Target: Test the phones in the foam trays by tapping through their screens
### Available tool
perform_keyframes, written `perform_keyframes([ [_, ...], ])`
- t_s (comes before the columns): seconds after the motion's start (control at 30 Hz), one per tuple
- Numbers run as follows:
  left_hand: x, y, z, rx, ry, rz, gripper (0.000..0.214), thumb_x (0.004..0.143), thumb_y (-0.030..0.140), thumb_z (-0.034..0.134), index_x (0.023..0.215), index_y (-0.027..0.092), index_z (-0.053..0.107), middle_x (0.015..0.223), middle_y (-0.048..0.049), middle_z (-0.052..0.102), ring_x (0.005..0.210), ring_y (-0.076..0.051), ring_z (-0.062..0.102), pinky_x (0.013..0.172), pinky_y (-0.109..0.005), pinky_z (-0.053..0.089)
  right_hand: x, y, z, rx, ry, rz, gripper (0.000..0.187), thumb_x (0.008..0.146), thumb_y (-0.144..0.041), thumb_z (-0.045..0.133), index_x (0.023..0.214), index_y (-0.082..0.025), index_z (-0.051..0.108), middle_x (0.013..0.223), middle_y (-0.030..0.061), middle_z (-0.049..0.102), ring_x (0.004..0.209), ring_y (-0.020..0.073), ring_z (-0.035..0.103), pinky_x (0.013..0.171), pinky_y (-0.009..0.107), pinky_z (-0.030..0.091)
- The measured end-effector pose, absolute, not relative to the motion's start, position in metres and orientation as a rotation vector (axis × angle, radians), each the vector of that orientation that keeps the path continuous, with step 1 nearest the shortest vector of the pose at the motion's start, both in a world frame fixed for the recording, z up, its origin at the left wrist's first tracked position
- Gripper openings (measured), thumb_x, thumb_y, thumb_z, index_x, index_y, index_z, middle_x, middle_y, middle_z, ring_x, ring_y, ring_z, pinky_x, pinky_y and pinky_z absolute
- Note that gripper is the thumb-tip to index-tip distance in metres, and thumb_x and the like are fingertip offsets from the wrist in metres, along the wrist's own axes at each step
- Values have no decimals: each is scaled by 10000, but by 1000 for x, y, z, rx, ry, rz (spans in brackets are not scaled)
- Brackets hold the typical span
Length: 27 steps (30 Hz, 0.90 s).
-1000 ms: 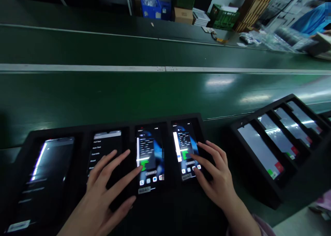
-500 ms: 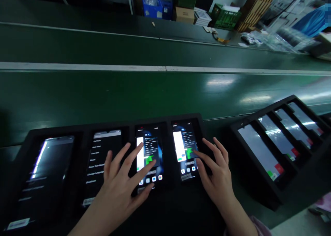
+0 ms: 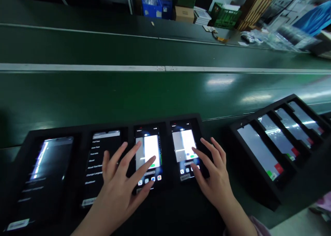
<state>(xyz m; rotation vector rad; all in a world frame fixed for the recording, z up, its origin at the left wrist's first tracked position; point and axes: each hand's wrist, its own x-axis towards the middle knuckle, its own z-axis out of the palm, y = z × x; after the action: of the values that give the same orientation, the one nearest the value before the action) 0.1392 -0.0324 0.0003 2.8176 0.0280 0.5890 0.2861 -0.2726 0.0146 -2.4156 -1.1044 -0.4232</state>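
Note:
A black tray [image 3: 85, 126] holds several smartphones side by side in slots. My left hand [image 3: 124, 181] is spread over the third smartphone [image 3: 148, 144], its index fingertip on or just above a white app card on the lit screen. Over the rightmost smartphone [image 3: 181, 144] hovers my right hand [image 3: 214, 170], fingers apart, index fingertip at the screen's right side. Whether either fingertip touches glass I cannot tell. Further left, one smartphone [image 3: 102, 150] displays a white text menu on black, partly behind my left fingers. The leftmost smartphone [image 3: 50, 174] has a dark screen with a bright reflection.
A second black tray [image 3: 258, 186] at the right holds several phones with grey screens and red and green patches. Behind runs a green conveyor belt [image 3: 108, 94] with a pale rail [image 3: 103, 68]. Plastic bags, a cardboard box [image 3: 184, 14] and a green crate [image 3: 225, 15] are farther back.
On both phones under my hands, the app cards have slid right: the white card now sits mid-screen and a grey one shows at left. My right hand has shifted slightly left.

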Motion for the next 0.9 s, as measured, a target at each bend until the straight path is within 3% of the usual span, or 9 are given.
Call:
perform_keyframes([
  [0.13,140,-26,0,2815,22,654,394,985,264,563,1377,240,584,1740,-114,195,1668,-287,27,1370,-527,-13,284,-271,18,-2418,-1206,-373,308,1039,-344,572,1320,-268,675,1552,134,529,1534,426,370,1033,624,586],
  [0.27,144,-25,-6,2881,-38,606,408,992,294,569,1400,272,577,1735,-134,194,1669,-318,7,1348,-668,41,284,-272,19,-2433,-1170,-363,251,1046,-308,566,1251,-252,700,1528,132,553,1530,407,387,1043,604,593],
  [0.4,144,-33,-7,2848,25,590,415,994,293,561,1408,285,579,1698,-165,271,1648,-407,100,1284,-799,137,286,-273,17,-2443,-1074,-391,244,1054,-277,543,1241,-248,698,1466,130,596,1484,376,449,1052,592,588],
  [0.7,133,-32,1,2729,261,508,505,993,237,571,1485,334,512,1778,53,64,1650,-380,103,1363,-706,66,281,-270,15,-2477,-1163,-311,362,1013,-342,600,1365,-267,636,1602,130,437,1556,442,286,1145,665,464],
  [0.8,136,-32,-2,2742,273,536,458,991,252,577,1445,311,552,1774,5,113,1644,-398,129,1335,-753,120,282,-269,14,-2500,-1173,-292,387,1007,-347,616,1386,-274,628,1617,121,418,1568,439,265,1160,666,445],
  [0.9,138,-32,-2,2730,320,646,353,990,297,580,1337,268,639,1690,-138,322,1615,-439,212,1266,-818,209,282,-268,13,-2513,-1192,-309,386,1022,-385,607,1390,-272,629,1619,124,417,1570,435,262,1160,664,440],
])
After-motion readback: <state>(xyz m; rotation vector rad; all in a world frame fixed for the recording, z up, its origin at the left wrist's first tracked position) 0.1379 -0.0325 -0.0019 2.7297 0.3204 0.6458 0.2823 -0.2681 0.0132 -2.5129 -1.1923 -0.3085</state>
